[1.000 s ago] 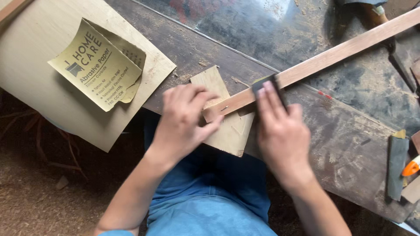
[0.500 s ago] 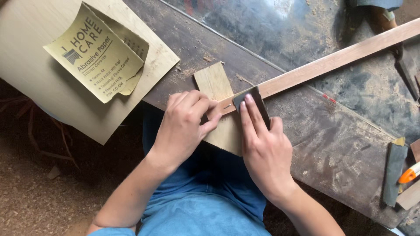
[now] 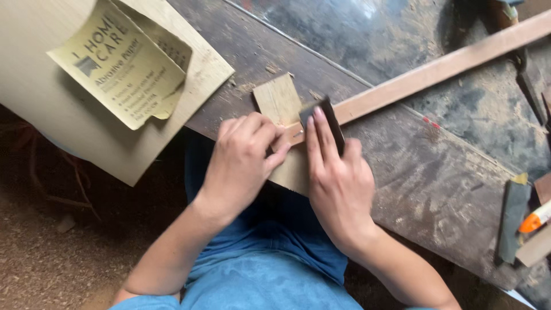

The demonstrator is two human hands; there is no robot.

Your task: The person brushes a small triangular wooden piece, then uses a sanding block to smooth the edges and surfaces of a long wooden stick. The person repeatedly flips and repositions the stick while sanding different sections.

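A long thin wooden strip [image 3: 436, 69] runs diagonally across the dark workbench [image 3: 436, 183], its near end resting on a small flat wooden block [image 3: 279, 100]. My left hand [image 3: 244, 163] clamps the strip's near end down against the block. With two fingers on top, my right hand [image 3: 336, 183] presses a dark folded piece of sandpaper [image 3: 322, 109] onto the strip just beyond the left hand. Both hands touch the strip close together.
A sheet of yellowish sandpaper [image 3: 123, 66] lies printed side up on a light plywood board [image 3: 63, 123] at the upper left. At the bench's right edge sit a dark flat tool [image 3: 511, 221], an orange-tipped object [image 3: 535, 218] and wood offcuts. Sawdust covers the floor.
My right hand has slid the dark sandpaper down the strip toward my left hand. The view has shifted slightly, so the strip sits lower and nearer.
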